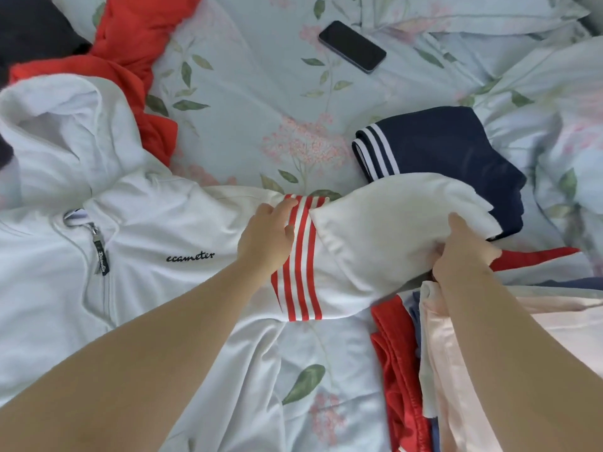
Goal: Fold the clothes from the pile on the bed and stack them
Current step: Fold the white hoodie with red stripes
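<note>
Head view: white hoodie point(146, 230) on the bed point(244, 93), its sleeve point(375, 223) mid-fold.
The hoodie lies flat at left. The left hand point(266, 236) presses relaxed fingers on the sleeve's red stripes, likely pinning the crease. The right hand point(463, 252) clenches the sleeve's end, probably to swing it inward. A folded navy garment point(456, 148) starts the stack beyond.
</note>
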Available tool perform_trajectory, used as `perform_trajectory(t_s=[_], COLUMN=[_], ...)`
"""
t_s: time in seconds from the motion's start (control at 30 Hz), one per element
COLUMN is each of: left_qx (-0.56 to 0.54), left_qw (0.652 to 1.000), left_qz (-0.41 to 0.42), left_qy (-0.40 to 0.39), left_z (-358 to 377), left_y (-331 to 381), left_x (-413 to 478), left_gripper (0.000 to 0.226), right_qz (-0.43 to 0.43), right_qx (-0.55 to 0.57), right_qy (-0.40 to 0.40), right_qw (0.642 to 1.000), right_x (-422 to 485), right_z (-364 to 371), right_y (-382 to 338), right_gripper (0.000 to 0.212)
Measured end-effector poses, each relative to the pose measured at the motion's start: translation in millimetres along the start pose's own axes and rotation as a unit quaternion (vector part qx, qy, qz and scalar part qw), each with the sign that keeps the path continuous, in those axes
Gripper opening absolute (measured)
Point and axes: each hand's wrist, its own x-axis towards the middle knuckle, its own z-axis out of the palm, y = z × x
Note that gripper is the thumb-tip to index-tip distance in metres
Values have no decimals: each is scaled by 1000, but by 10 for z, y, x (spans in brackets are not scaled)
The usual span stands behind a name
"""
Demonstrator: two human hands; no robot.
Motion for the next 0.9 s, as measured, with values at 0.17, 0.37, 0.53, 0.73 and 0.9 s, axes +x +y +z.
perform_trajectory(t_s=[0.17,0.37,0.53,0.73,0.9], left_qx=[2,-271,-298,-43,41], left_qw=[997,956,947,997,997], left_qz=[-19,-115,-60,59,67], left_qy=[-74,17,-102,-8,-4], left_z=[142,-17,56,173,62], left_y=[182,261,354,152,-430], left_x=[298,570,426,-73,-834], left_gripper=[58,13,52,55,44], right_qz=[17,-149,-107,-109,-179], right_qx=[262,384,237,107,-41], right_qy=[-72,-48,-56,-53,-170], right_qw=[962,910,964,987,968], right_x=[176,272,266,-314,-983], right_z=[-133,-470,-444,1,226], right_y=[-201,-493,-368,75,937], right_gripper=[2,16,44,57,26])
